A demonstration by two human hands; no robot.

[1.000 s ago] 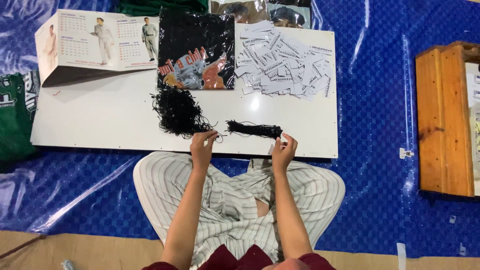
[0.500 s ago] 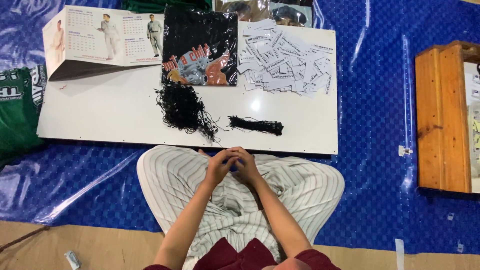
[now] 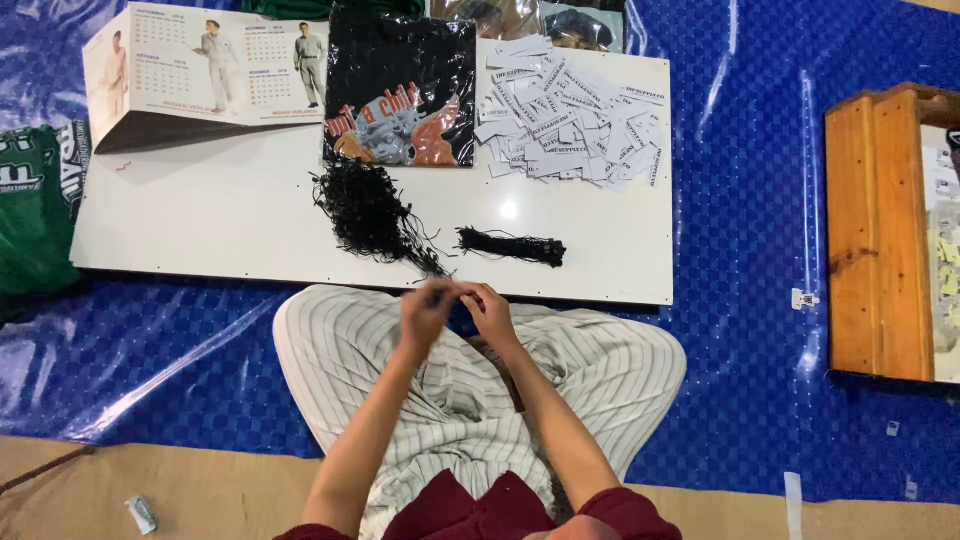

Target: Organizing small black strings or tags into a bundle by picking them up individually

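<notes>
My left hand point(image 3: 425, 312) and my right hand point(image 3: 490, 310) meet fingertip to fingertip over my lap, just in front of the white board's point(image 3: 230, 210) near edge. The fingers are curled and pinched together, and the left hand is blurred. Whatever is between them is too small to make out. A loose tangle of thin black strings point(image 3: 365, 210) lies on the board, its tail reaching almost to my left hand. A neat bundle of the same black strings point(image 3: 512, 246) lies to its right, just beyond my right hand.
Farther back on the board are a heap of white printed paper slips point(image 3: 575, 120), a black printed garment in plastic point(image 3: 400, 95) and a standing calendar point(image 3: 190, 70). A green garment point(image 3: 35, 200) lies left, a wooden box point(image 3: 880, 230) right, on the blue tarp point(image 3: 780, 150).
One second ago my hands were apart at the board's edge, left by the tangle, right by the bundle. They came together over my lap and now sit slightly closer to the board.
</notes>
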